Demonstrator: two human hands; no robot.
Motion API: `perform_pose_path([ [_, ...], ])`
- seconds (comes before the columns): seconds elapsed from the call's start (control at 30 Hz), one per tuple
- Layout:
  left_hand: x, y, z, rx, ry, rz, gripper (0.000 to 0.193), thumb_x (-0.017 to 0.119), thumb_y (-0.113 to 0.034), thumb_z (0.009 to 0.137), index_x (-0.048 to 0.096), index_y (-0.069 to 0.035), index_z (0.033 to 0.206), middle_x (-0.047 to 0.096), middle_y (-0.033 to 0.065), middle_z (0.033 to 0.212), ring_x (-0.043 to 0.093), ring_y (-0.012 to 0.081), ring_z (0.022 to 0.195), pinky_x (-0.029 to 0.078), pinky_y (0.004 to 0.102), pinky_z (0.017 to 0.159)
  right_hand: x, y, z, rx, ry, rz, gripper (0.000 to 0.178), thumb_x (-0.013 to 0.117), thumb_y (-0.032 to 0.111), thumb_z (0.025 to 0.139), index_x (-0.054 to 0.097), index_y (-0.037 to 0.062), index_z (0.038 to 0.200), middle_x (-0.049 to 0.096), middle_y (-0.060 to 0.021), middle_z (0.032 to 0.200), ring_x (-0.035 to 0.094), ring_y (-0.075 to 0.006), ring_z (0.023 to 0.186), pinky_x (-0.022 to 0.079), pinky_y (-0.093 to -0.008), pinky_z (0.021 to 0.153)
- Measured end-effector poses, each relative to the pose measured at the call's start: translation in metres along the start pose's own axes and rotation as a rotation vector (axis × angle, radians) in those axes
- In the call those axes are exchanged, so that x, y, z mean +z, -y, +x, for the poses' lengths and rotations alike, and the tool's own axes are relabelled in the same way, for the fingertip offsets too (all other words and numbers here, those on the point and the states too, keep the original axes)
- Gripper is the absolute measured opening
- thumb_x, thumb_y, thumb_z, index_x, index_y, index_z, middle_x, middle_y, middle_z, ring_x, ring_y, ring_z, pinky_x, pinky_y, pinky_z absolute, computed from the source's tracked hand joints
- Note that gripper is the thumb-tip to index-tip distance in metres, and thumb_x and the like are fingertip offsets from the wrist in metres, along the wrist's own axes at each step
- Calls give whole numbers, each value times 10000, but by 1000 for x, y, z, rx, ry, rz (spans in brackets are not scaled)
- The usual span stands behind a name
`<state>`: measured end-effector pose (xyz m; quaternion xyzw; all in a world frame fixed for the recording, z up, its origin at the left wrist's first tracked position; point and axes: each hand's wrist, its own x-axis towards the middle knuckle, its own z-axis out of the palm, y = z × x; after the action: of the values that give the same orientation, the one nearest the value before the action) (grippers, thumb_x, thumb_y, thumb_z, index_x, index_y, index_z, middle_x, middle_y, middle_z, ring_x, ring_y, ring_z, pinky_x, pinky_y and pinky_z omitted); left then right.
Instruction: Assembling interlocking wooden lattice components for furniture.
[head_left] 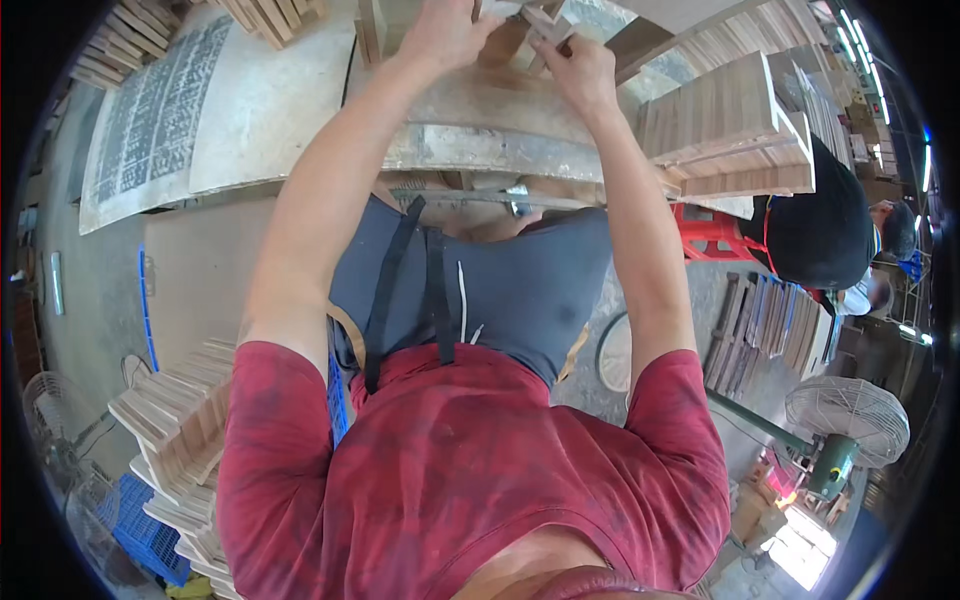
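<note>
The upper picture edge crops the left hand [443,38]; the small piece [545,24] at the right hand [583,72] is indistinct.

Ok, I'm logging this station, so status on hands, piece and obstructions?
Left hand partly cut off by frame, grip unclear. Right hand pinching wood piece. Board stack beside right forearm, possibly cramping it.

This looks like a woodworking shop or small factory floor: stacked wooden panels [705,115] stand on a worn worktable [470,108], with more piled boards [180,410] near a blue plastic crate [148,530]. A large caged fan [848,418] and strip lights [927,168] suggest an industrial hall, though the dim rim obscures its far parts.
</note>
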<state>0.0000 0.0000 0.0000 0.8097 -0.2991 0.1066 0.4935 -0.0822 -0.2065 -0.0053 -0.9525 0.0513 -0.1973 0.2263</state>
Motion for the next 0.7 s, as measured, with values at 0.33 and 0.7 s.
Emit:
perform_pose_path([
  [0.33, 1, 11, -1, -19, 47, 168, 438, 748, -381, 878, 658, 47, 865, 673, 265, 817, 664, 460, 809, 521, 487, 738, 5, -2, -1, -27, 8, 0, 484, 776, 415, 858, 731, -60, 779, 689, -212, 683, 712, -351, 680, 555, -416, 682],
  [0.7, -8, -2, -17, -127, 6, 126, 377, 731, -335, 886, 680, 38, 917, 684, 220, 802, 661, 391, 745, 516, 448, 709, -2, 6, -13, 29, 66, 82, 448, 788, 391, 830, 730, -52, 795, 682, -251, 738, 696, -402, 735, 546, -455, 708],
])
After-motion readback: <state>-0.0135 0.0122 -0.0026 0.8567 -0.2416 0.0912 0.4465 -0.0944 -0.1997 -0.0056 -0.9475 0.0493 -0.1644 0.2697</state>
